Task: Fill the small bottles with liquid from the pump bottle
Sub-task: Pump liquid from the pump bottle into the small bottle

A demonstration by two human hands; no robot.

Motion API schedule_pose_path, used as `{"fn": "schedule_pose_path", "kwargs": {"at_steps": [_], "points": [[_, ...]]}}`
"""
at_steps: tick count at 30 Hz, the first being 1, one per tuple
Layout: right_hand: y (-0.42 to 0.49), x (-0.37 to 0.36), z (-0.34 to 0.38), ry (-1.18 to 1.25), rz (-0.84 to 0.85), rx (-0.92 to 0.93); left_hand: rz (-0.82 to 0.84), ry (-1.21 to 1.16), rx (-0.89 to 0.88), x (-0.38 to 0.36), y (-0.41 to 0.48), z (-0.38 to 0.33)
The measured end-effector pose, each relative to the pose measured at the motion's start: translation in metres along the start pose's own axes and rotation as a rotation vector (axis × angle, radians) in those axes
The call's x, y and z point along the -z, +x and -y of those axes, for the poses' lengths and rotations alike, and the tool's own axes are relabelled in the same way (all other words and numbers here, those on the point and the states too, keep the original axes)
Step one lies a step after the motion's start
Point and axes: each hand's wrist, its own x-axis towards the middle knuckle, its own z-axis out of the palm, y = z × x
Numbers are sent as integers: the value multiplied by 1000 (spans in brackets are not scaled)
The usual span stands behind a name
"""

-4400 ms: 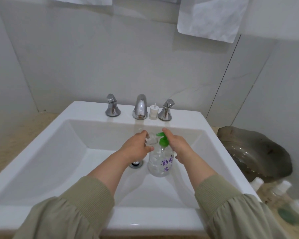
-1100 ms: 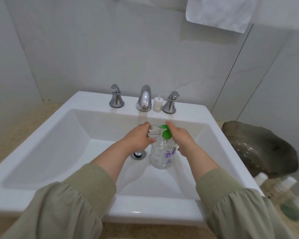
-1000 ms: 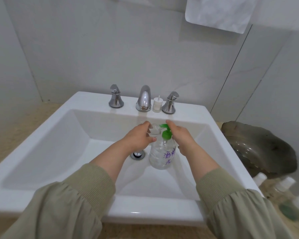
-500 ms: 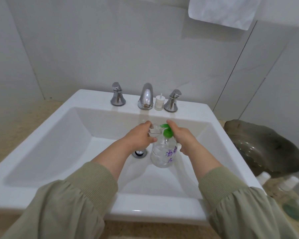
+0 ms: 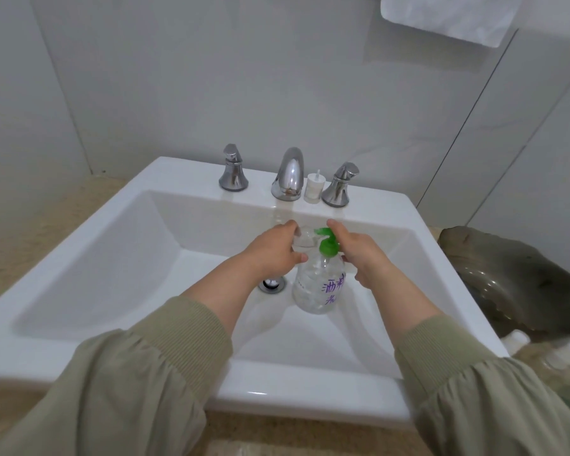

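A clear pump bottle (image 5: 318, 287) with purple lettering and a green pump head (image 5: 328, 245) stands inside the white sink (image 5: 119, 258), just right of the drain. My right hand (image 5: 359, 255) is curled around its neck, with the index finger lying over the green pump. My left hand (image 5: 273, 253) grips a small clear bottle (image 5: 305, 237) right under the pump's spout. A small white cap with a straw (image 5: 314, 189) stands on the sink ledge between the tap and the right handle.
A chrome tap (image 5: 288, 176) and two handles (image 5: 232, 171) (image 5: 339, 185) line the back ledge. The drain (image 5: 272, 284) lies left of the bottle. A dark glass dish (image 5: 520, 278) and several white-capped bottles (image 5: 520, 339) sit on the counter at right. A towel (image 5: 448, 14) hangs above.
My hands and both bottles have stayed in place in the sink. The camera has tilted slightly, so the towel sits further right and higher in the frame.
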Motion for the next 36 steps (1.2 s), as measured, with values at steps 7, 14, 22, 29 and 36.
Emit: {"fn": "schedule_pose_path", "kwargs": {"at_steps": [7, 14, 22, 29, 36], "points": [[4, 1, 2, 63, 41, -44, -15, 13, 1, 2, 1, -3], [4, 2, 2, 42, 52, -54, -15, 37, -6, 3, 0, -3], [4, -1, -2, -13, 22, -14, 9, 94, 9, 4, -2, 0], [3, 1, 1, 55, -3, 12, -10, 35, -9, 7, -1, -3], [1, -2, -2, -35, -12, -1, 40, 39, 14, 2, -1, 3]]}}
